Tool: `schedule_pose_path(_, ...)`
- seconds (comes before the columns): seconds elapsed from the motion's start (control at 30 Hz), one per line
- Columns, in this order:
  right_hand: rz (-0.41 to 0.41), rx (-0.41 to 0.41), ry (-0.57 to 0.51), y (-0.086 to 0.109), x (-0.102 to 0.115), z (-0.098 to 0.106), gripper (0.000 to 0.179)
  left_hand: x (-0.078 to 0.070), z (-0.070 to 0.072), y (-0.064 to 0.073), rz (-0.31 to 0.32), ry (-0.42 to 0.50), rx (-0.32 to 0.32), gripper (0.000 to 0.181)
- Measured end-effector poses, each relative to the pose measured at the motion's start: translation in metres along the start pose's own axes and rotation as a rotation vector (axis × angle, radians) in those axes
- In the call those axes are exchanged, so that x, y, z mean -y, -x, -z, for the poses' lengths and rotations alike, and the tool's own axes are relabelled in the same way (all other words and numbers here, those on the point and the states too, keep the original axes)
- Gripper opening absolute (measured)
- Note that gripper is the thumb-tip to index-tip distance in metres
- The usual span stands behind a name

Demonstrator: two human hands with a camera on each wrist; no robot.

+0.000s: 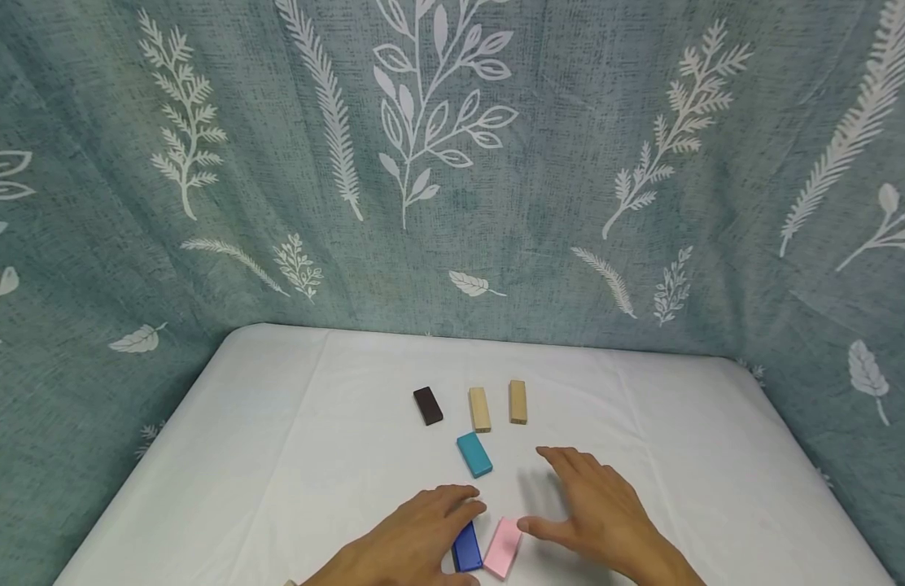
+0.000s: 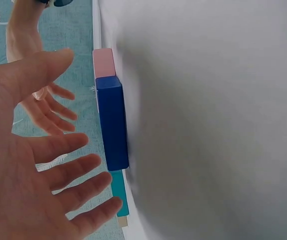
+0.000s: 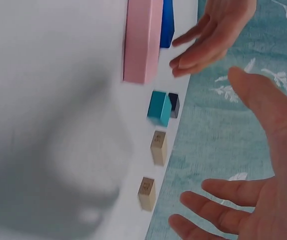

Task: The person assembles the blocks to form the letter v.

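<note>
My left hand (image 1: 416,537) hovers at the left of a blue block (image 1: 466,549), its fingers spread and nothing gripped; in the head view it covers part of that block. In the left wrist view the blue block (image 2: 112,125) stands clear of the fingers (image 2: 86,172). Just right of it lies a pink block (image 1: 503,547), slightly tilted. My right hand (image 1: 599,513) is spread wide beside the pink block, the thumb overlapping its corner in the head view. The right wrist view shows the pink block (image 3: 143,42) apart from that hand (image 3: 263,165).
A teal block (image 1: 474,454) lies beyond the blue one. Farther back are a dark brown block (image 1: 427,405) and two pale wooden blocks, one left (image 1: 479,409) and one right (image 1: 518,402). All lie on a white-covered table (image 1: 313,456). A leaf-patterned curtain (image 1: 540,179) surrounds it.
</note>
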State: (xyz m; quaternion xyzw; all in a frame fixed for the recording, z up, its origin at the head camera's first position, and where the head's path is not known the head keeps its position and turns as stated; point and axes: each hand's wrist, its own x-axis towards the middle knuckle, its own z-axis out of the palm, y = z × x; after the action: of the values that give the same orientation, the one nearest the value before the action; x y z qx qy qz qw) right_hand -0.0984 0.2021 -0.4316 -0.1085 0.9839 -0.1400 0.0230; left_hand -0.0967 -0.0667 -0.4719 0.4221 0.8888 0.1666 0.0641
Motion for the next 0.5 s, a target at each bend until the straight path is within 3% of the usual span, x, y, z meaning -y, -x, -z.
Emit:
schedule_pose_path(0.17,0.036,-0.037,-0.009,-0.005,-0.01,0.0,0.091,-0.003,0.0,0.001,0.02,0.022,0.034,0.075)
schedule_pose_path(0.5,0.062,-0.093,-0.031,-0.016,-0.021,0.0,0.085,-0.004,-0.002,0.005,-0.048,0.008,0.054,0.084)
